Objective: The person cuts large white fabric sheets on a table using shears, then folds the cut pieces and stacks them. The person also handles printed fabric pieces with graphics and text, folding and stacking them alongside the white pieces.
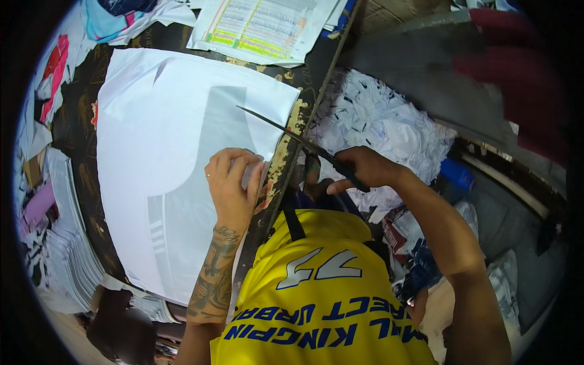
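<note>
A white fabric sheet (146,109) with a grey printed panel (222,115) lies spread over the dark table. My left hand (234,179) rests at its right edge, fingers curled and thumb close to them, pinching the fabric there. In my right hand (365,170) is a pair of long dark scissors (310,146), held by the handles just off the table's side. Their blades look nearly together and reach over the sheet's right edge, the tip above the grey panel. Whether they touch the fabric I cannot tell.
Printed paper in a plastic sleeve (261,27) lies at the table's far end. Stacked sheets (70,237) and coloured cloth (112,21) line the left. White scraps (383,121) heap beside the table's right edge (325,79). Another person's dark arm (118,331) shows at lower left.
</note>
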A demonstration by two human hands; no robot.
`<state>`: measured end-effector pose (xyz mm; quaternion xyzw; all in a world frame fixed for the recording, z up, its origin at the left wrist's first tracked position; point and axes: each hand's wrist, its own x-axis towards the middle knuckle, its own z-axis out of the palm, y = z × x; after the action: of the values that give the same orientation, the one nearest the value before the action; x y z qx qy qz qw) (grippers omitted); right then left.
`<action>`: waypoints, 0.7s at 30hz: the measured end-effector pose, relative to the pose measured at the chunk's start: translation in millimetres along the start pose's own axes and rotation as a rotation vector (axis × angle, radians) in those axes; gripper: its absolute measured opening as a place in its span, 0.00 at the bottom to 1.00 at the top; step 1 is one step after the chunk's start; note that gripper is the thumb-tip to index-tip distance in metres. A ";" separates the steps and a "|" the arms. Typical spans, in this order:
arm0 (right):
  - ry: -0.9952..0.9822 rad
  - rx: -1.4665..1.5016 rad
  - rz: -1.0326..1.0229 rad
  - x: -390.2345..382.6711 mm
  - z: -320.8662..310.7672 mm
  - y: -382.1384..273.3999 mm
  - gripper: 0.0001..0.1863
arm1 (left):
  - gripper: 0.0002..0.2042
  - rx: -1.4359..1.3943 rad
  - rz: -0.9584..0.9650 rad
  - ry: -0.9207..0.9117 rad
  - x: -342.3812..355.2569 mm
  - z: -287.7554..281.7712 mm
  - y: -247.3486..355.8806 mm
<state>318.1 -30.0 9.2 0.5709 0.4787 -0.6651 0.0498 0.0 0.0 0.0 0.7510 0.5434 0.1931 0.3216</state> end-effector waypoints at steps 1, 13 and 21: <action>0.011 0.015 0.033 -2.2 5.0 1.0 0.31 | 0.05 -0.015 0.016 0.014 0.5 0.1 -2.6; 0.207 0.261 0.262 -7.0 101.7 -31.7 0.37 | 0.08 -0.086 0.094 -0.068 5.4 -4.9 -22.1; 0.342 0.347 0.344 10.1 147.3 -90.4 0.38 | 0.10 -0.163 0.074 -0.085 8.9 -4.5 -32.2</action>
<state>154.4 -78.8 37.2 0.7475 0.2557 -0.6128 -0.0181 -22.1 16.1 -19.6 0.7494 0.4837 0.2165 0.3969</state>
